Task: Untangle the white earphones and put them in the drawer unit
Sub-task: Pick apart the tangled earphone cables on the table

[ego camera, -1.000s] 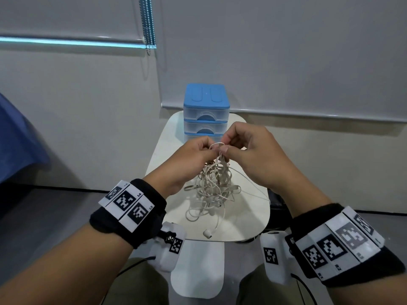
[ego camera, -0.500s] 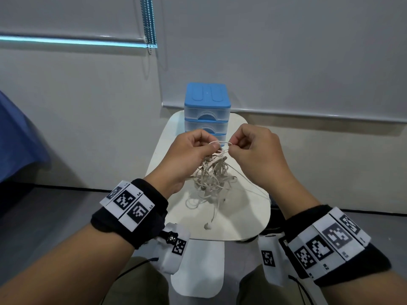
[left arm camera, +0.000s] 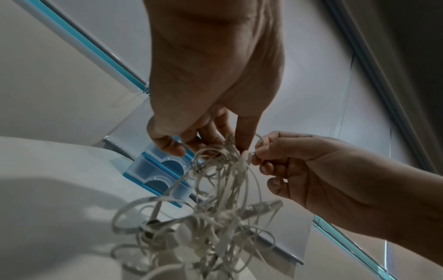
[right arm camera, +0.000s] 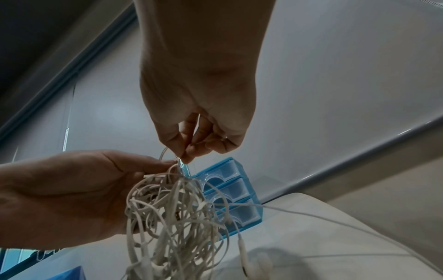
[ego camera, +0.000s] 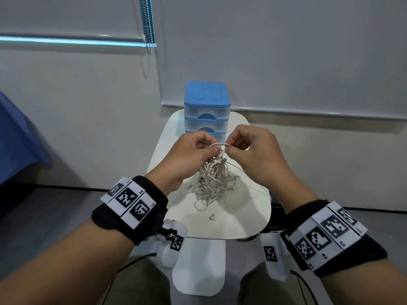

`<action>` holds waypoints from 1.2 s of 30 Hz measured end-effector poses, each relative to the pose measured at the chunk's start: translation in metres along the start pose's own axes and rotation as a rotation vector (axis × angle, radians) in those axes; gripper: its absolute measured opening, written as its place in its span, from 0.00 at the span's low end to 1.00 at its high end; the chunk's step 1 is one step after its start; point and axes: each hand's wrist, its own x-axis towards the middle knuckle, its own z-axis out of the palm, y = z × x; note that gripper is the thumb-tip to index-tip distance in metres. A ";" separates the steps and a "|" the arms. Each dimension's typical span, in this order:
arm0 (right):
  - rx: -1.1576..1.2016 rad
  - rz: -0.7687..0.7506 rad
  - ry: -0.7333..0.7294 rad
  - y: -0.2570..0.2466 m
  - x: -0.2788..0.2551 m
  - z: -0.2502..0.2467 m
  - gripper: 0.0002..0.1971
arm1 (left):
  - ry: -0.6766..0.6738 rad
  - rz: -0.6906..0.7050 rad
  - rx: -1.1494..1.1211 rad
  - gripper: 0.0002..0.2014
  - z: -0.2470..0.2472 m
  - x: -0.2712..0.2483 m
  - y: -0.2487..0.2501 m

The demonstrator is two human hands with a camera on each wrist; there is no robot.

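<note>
A tangled bundle of white earphones hangs above the small white table, lifted by both hands. My left hand pinches the top of the tangle, and my right hand pinches a short cable loop beside it. In the left wrist view the earphones dangle below the left hand, with the right hand alongside. The right wrist view shows the right hand nipping a strand of the earphones. The blue drawer unit stands behind, all drawers closed.
One thin cable strand runs off the table's right edge. A blue cloth lies at the far left. A blind cord hangs by the wall. My knees sit below the table's front edge.
The hands have drawn slightly apart, opening a small cable loop between them. The bundle has been lifted a little higher off the table.
</note>
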 end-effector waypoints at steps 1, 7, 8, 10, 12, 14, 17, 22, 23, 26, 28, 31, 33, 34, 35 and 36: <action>0.000 0.011 0.001 0.000 0.001 0.001 0.07 | -0.008 0.000 0.001 0.01 0.001 0.000 0.001; 0.010 0.058 0.018 0.000 0.006 0.003 0.06 | -0.052 0.013 0.028 0.07 0.006 0.001 0.004; -0.001 0.059 0.029 -0.001 0.007 0.003 0.06 | -0.066 0.009 0.052 0.08 0.006 0.001 0.004; -0.022 0.062 0.053 -0.002 0.007 0.004 0.05 | -0.090 0.010 0.108 0.10 0.006 0.001 0.004; -0.044 0.066 0.067 -0.002 0.007 0.006 0.05 | -0.101 0.020 0.146 0.11 0.006 0.002 0.004; -0.061 0.077 0.073 -0.003 0.006 0.007 0.06 | -0.107 0.020 0.168 0.11 0.005 0.002 0.002; -0.059 0.098 0.080 -0.003 0.006 0.006 0.06 | -0.107 0.008 0.161 0.10 0.005 0.002 0.001; 0.001 0.139 0.101 -0.001 0.007 0.005 0.09 | -0.131 -0.026 0.111 0.09 0.006 0.003 0.000; 0.006 0.146 0.097 0.000 0.006 0.006 0.10 | -0.137 -0.029 0.110 0.09 0.006 0.003 0.000; 0.011 0.155 0.080 0.002 0.006 0.006 0.10 | -0.133 -0.027 0.116 0.08 0.005 0.004 0.000; 0.010 0.154 0.067 0.002 0.006 0.006 0.10 | -0.109 -0.027 0.120 0.08 0.004 0.004 0.000; 0.000 0.146 0.049 -0.001 0.006 0.006 0.08 | -0.063 -0.025 0.134 0.10 0.004 0.004 0.001; -0.004 0.140 0.043 -0.003 0.005 0.006 0.08 | -0.028 -0.016 0.169 0.08 0.005 0.003 0.002; -0.001 0.141 0.043 -0.003 0.004 0.006 0.08 | -0.018 -0.002 0.181 0.06 0.005 0.002 0.003; 0.004 0.149 0.044 -0.003 0.004 0.006 0.08 | -0.014 0.017 0.176 0.04 0.005 0.001 0.004; 0.011 0.159 0.046 -0.003 0.004 0.006 0.08 | -0.012 0.042 0.160 0.06 0.004 0.000 0.005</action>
